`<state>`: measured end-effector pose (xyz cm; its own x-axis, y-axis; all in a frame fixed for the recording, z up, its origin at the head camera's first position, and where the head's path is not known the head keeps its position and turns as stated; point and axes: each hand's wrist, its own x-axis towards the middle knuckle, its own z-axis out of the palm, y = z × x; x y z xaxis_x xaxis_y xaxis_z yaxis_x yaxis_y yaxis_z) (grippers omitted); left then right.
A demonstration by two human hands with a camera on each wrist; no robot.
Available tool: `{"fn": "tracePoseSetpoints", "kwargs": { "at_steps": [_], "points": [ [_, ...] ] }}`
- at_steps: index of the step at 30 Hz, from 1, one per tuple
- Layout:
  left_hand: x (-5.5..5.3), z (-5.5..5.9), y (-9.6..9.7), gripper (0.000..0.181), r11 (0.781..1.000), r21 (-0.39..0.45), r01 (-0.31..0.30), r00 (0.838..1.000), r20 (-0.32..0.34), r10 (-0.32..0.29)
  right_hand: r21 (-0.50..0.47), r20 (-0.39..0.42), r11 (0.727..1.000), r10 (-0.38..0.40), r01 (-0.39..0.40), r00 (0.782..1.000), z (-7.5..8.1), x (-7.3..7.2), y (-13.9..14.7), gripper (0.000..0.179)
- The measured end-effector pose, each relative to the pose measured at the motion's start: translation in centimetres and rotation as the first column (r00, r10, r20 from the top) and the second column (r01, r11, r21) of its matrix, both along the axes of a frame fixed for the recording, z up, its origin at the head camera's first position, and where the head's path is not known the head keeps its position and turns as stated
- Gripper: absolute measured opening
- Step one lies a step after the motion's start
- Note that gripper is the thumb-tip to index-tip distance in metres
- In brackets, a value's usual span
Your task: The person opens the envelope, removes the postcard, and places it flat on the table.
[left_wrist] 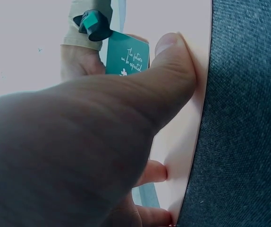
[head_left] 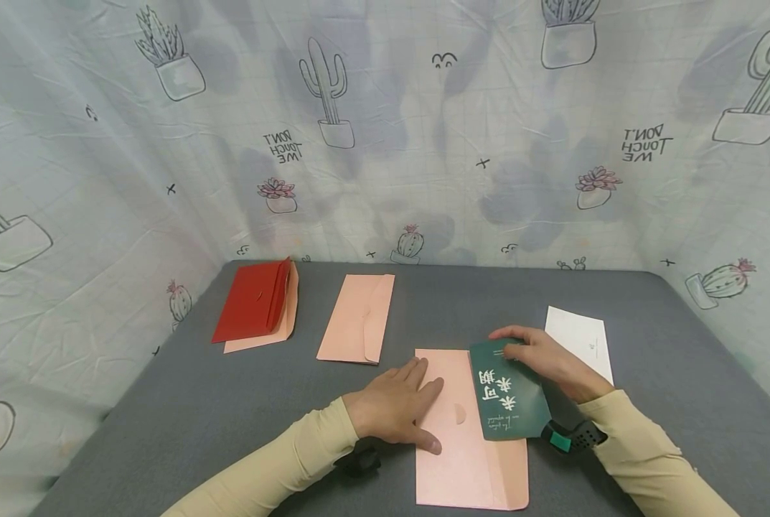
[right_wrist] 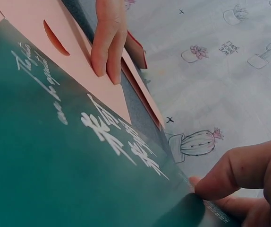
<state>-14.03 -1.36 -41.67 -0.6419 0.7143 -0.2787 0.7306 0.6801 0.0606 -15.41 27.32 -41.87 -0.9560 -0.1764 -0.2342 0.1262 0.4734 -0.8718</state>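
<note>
A green card (head_left: pixel 512 398) with white lettering is pinched at its far end by my right hand (head_left: pixel 549 359). The card overlaps the right side of a pink envelope (head_left: pixel 452 467) lying on the grey table. With fingers spread, my left hand (head_left: pixel 394 406) presses on the envelope's left edge. In the left wrist view the thumb (left_wrist: pixel 173 61) lies flat on the pink paper. The right wrist view shows the right thumb (right_wrist: pixel 230 170) and a finger on the card's edge, and a curved slot (right_wrist: pixel 55 40) in the envelope.
A second pink envelope (head_left: pixel 355 319) lies farther back. At the back left, a red envelope (head_left: pixel 249 301) rests on another pink one (head_left: pixel 284 327). Beyond my right hand is a white card (head_left: pixel 581 337). A printed curtain (head_left: pixel 385 179) stands behind the grey table (head_left: pixel 184 431).
</note>
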Motion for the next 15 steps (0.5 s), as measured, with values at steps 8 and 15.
{"fn": "tracePoseSetpoints", "kwargs": {
  "at_steps": [8,15],
  "points": [
    [-0.07,-0.07,-0.05,0.098,1.000,-0.007,0.001,1.000,-0.002,-0.001,0.008,-0.024,1.000,-0.024,0.025,0.999,-0.10,0.08,0.00,0.043],
    [-0.03,-0.09,-0.05,0.098,1.000,-0.001,-0.008,1.000,0.007,0.008,-0.007,-0.040,1.000,-0.024,0.024,0.999,-0.07,0.10,-0.24,0.037]
  ]
}}
